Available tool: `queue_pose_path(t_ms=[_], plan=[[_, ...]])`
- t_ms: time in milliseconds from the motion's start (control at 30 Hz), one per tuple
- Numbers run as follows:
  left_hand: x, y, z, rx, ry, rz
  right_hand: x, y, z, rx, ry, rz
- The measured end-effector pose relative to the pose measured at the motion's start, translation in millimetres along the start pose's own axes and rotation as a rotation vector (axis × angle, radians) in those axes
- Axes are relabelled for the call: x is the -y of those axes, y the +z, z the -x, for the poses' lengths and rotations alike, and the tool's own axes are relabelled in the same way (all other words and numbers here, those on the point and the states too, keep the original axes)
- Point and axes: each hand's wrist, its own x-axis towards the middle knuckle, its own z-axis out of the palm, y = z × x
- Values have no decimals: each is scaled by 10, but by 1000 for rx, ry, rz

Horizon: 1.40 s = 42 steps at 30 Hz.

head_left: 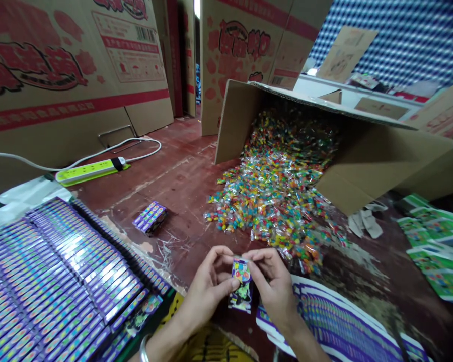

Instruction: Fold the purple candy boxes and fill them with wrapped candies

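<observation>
Between my two hands, low in the middle of the head view, is a small purple candy box (241, 286) with colourful candies printed on its front. My left hand (215, 281) grips its left side, thumb on the printed face. At the top right edge, my right hand (272, 276) pinches the box near its upper end. Whether the top flap is folded in cannot be made out. Just beyond my hands lies a heap of small clear bags of colourful candies (275, 186), spilling from a tipped cardboard carton (370, 156). Flat purple box blanks (335, 317) lie fanned by my right forearm.
At left, a tray holds rows of packed purple boxes (68, 261). A small stack of boxes (150, 217) sits on the red table (181, 176). Behind are a green power strip (90, 171) and large cartons (75, 65). Green printed packs (438, 246) lie far right.
</observation>
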Motion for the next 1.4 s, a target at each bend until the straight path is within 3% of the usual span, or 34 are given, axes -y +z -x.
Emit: queue_pose_path(t_ms=[133,300,533,700,867,1000,1100,1200,1267,1333,1400], plan=[[32,-10,28,-49,-12,-16,32,33,-47,57,50,-104],[14,18,89,-118,47,-278,111,-2,-143,108,219,-92],[-37,8,107,-30,36,-331,112,-61,-259,181,305,-48],[-59,-57,97,-52,33,-356,202,-46,-211,151,64,193],[-102,-174,41,-116,28,-362,343,-7,-138,371,-174,582],[-112,-197,-4,-245,98,-489,324,195,-119,409,-338,882],[-154,-216,-9,-321,150,-618,274,382,-195,401,-381,951],[-373,-399,6,-350,166,-784,243,563,-398,398,-375,855],[-645,-654,10,-419,189,-969,223,718,-585,377,-354,724],[-958,-980,-10,-627,262,-1225,183,927,-774,328,-301,584],[-1229,-1309,-60,-718,238,-1359,119,1185,-930,286,-243,478]])
